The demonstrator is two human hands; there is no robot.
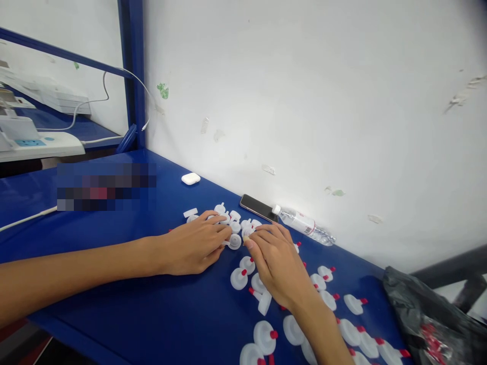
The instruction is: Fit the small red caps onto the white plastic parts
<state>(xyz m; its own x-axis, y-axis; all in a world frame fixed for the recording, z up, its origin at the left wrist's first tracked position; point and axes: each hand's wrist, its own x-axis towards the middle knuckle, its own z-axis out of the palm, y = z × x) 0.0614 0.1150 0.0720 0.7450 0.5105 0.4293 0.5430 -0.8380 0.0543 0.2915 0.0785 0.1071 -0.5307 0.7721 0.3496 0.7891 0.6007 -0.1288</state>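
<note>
Loose round caps [235, 242] of translucent white plastic, each with a small spout, lie heaped between my two hands on the blue table [152, 314]. My left hand [200, 244] rests at the heap's left side, palm down, its fingers reaching out over the caps. On the heap's right side my right hand [277, 258] touches the caps with its fingertips, thumb apart from the fingers. Neither hand visibly lifts a cap. Around and below my right hand lie several similar caps with red tips [265, 337]; my forearm hides some of them.
Along the wall lie a phone [258, 208], a clear plastic bottle [304, 224] on its side and a white earphone case [190, 178]. A dark plastic bag [422, 309] holding small red pieces is at the right. A blue post [136, 76] stands at the table's back corner.
</note>
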